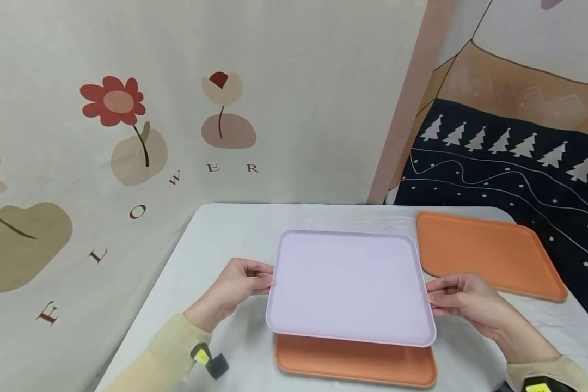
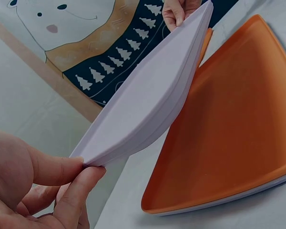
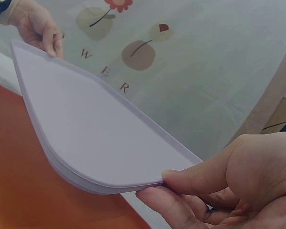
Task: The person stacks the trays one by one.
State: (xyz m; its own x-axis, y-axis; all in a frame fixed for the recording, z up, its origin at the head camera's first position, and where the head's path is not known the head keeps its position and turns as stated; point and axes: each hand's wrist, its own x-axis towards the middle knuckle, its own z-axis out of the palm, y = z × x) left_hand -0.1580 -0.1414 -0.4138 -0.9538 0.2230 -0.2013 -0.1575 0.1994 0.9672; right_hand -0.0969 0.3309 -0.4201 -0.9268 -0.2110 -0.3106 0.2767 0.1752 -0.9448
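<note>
A pale lavender rectangular tray (image 1: 350, 288) is held up level between both hands, above an orange tray (image 1: 355, 362) on the table. My left hand (image 1: 237, 286) pinches its left edge, thumb on top and fingers beneath. At the opposite edge, my right hand (image 1: 465, 299) pinches the rim the same way. Seen from the left wrist, the lavender tray's side (image 2: 167, 112) shows layered lines. Most of the lower orange tray is hidden in the head view; the left wrist view shows its surface (image 2: 229, 124), with a pale rim (image 2: 229, 198) under it.
Another orange tray (image 1: 490, 253) lies at the table's back right, near the right hand. The table has a white cover (image 1: 225, 234). Behind it hang a pale flower-printed cloth (image 1: 313, 103) and a dark tree-patterned one (image 1: 500, 169).
</note>
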